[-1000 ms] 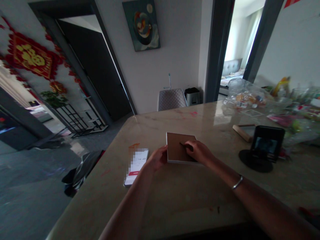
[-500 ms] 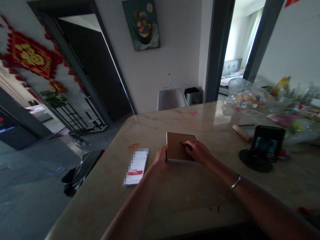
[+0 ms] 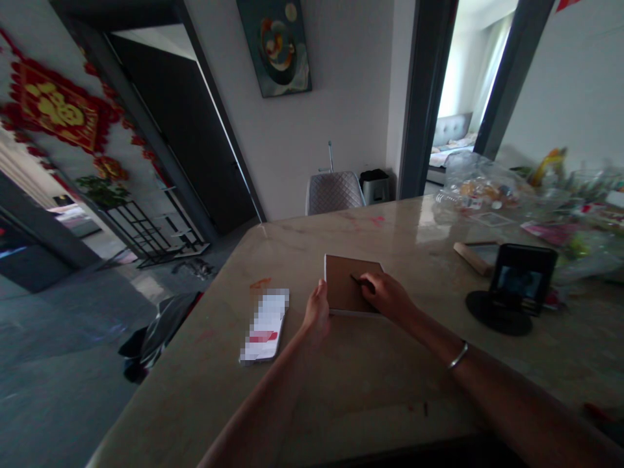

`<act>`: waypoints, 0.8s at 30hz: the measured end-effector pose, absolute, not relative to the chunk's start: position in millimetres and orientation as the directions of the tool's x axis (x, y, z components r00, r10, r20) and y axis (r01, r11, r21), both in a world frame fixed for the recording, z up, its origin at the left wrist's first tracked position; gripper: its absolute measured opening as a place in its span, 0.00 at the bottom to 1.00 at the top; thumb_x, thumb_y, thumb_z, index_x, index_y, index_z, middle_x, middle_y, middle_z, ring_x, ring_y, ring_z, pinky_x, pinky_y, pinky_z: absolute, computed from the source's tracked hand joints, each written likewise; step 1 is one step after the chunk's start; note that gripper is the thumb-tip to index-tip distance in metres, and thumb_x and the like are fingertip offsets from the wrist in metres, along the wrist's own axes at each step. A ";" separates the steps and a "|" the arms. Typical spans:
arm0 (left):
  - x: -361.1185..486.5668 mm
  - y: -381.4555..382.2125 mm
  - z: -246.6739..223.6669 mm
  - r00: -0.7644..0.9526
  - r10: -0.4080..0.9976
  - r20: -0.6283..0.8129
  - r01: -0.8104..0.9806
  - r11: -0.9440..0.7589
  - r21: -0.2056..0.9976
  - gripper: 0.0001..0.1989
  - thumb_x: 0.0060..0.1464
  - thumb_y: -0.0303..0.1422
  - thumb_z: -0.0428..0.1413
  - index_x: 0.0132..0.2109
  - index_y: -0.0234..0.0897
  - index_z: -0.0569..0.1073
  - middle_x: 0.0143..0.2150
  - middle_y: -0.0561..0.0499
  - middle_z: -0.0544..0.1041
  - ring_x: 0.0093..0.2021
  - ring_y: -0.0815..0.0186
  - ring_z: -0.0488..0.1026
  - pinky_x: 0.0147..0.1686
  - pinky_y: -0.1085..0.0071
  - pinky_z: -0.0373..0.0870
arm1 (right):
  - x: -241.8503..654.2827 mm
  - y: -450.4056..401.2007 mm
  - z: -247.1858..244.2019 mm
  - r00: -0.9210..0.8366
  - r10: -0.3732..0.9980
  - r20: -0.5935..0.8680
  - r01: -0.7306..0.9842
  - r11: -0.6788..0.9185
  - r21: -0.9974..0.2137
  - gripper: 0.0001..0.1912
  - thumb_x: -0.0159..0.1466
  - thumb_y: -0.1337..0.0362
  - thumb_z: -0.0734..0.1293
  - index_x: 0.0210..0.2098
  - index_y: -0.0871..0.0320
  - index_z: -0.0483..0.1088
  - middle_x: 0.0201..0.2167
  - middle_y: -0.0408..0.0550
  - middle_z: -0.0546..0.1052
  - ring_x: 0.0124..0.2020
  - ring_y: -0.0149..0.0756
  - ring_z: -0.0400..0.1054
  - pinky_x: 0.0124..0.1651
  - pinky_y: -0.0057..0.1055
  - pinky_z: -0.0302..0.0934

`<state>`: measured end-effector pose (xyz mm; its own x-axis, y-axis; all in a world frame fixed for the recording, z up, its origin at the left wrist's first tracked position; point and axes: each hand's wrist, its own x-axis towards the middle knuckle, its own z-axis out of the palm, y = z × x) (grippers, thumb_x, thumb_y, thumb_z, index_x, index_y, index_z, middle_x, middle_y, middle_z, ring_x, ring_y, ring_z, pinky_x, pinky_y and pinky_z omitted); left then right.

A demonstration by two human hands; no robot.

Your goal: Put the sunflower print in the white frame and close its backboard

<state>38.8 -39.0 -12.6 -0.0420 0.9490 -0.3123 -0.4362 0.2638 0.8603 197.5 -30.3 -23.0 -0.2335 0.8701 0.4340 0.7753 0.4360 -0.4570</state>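
Cardboard pad [image 3: 346, 283] — between left hand [image 3: 316, 311], right hand [image 3: 389, 296]

A red and gold hanging ornament [image 3: 56, 107] decorates a pale wall of the apartment, beside a dark door [image 3: 182, 130] in a grey frame. An abstract painting [image 3: 273, 45] hangs above a quilted grey chair [image 3: 334, 194] and a small black-lidded bin [image 3: 375, 187]. A potted plant [image 3: 102, 190] sits on a black metal stand [image 3: 141, 227] over the grey floor [image 3: 73, 312]. Daylight fills a bedroom beyond a doorway, where a grey upholstered headboard [image 3: 452, 129] stands beneath pale curtains [image 3: 490, 71], past a marble-topped table [image 3: 312, 237].
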 end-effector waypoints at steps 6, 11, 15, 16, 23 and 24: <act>33.5 -34.8 -16.9 0.022 0.938 -0.345 -0.450 0.317 0.835 0.18 0.54 0.40 0.45 0.44 0.34 0.71 0.34 0.43 0.77 0.39 0.59 0.73 0.38 0.64 0.69 | 199.3 -31.1 -20.2 -0.244 0.866 0.436 0.768 0.447 -0.458 0.12 0.56 0.67 0.59 0.38 0.56 0.68 0.36 0.47 0.75 0.38 0.36 0.67 0.41 0.31 0.59; 26.5 -29.9 -18.4 0.056 0.948 -0.314 -0.437 0.306 0.846 0.16 0.54 0.37 0.45 0.43 0.33 0.72 0.35 0.43 0.77 0.38 0.60 0.73 0.38 0.65 0.69 | 197.5 -33.9 -19.0 -0.261 0.858 0.442 0.763 0.464 -0.450 0.12 0.56 0.67 0.59 0.38 0.56 0.69 0.35 0.47 0.75 0.37 0.35 0.68 0.41 0.31 0.59; 15.7 -18.9 -23.4 0.067 0.938 -0.341 -0.465 0.332 0.821 0.17 0.54 0.38 0.46 0.41 0.31 0.72 0.34 0.42 0.77 0.36 0.60 0.74 0.37 0.65 0.70 | 193.4 -36.8 -20.8 -0.313 0.836 0.451 0.738 0.513 -0.439 0.11 0.55 0.68 0.60 0.37 0.56 0.69 0.35 0.47 0.74 0.38 0.36 0.67 0.43 0.31 0.59; 12.2 -15.2 -24.9 0.041 0.933 -0.358 -0.471 0.334 0.816 0.17 0.53 0.38 0.47 0.40 0.30 0.72 0.33 0.42 0.77 0.35 0.60 0.74 0.36 0.65 0.70 | 191.9 -37.8 -21.4 -0.340 0.823 0.455 0.726 0.537 -0.430 0.11 0.54 0.68 0.60 0.37 0.56 0.69 0.35 0.47 0.74 0.39 0.36 0.66 0.43 0.31 0.59; -4.0 1.2 -29.1 -0.038 0.910 -0.414 -0.489 0.344 0.801 0.14 0.52 0.36 0.50 0.39 0.29 0.71 0.29 0.45 0.77 0.30 0.62 0.74 0.34 0.66 0.71 | 183.1 -45.5 -20.7 -0.419 0.784 0.457 0.669 0.607 -0.429 0.12 0.52 0.69 0.63 0.36 0.57 0.68 0.37 0.48 0.71 0.40 0.34 0.63 0.45 0.31 0.58; -4.2 1.6 -28.9 -0.034 0.907 -0.420 -0.491 0.351 0.797 0.14 0.52 0.36 0.49 0.39 0.29 0.71 0.28 0.45 0.77 0.30 0.62 0.74 0.34 0.66 0.71 | 182.9 -45.9 -20.1 -0.422 0.782 0.458 0.662 0.611 -0.434 0.12 0.52 0.68 0.63 0.36 0.57 0.68 0.37 0.48 0.71 0.40 0.34 0.63 0.45 0.31 0.58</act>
<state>-4.2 1.6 -28.9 -0.0335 0.9067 -0.4205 -0.4913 0.3514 0.7969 182.9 -45.9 -20.1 -0.4224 0.7823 0.4579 0.6618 0.6113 -0.4339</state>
